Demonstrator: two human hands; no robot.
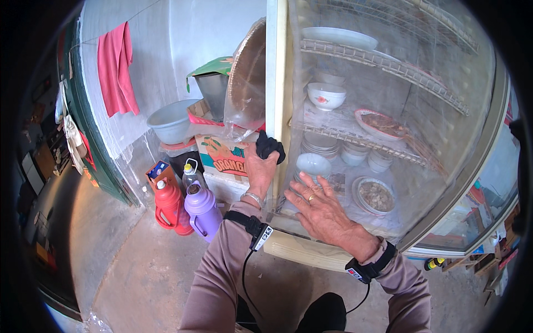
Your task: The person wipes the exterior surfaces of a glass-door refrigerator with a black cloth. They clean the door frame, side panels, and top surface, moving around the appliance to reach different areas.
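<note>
My left hand is closed on a crumpled black cloth at the pale left edge of a display cabinet. To its right, my right hand is spread, palm down, against or just over the clear plastic sheet on the cabinet's front; contact is hard to tell. Behind the sheet, a flowered bowl and an oval dish of food sit on the middle shelf. Lower down are stacked bowls, a bowl near my right fingers and a round dish of food.
Red and purple vacuum flasks stand on the floor at left, beside a clear bottle with a yellow cap. Behind them are an orange-printed carton and a plastic basin. A pink towel hangs on a line.
</note>
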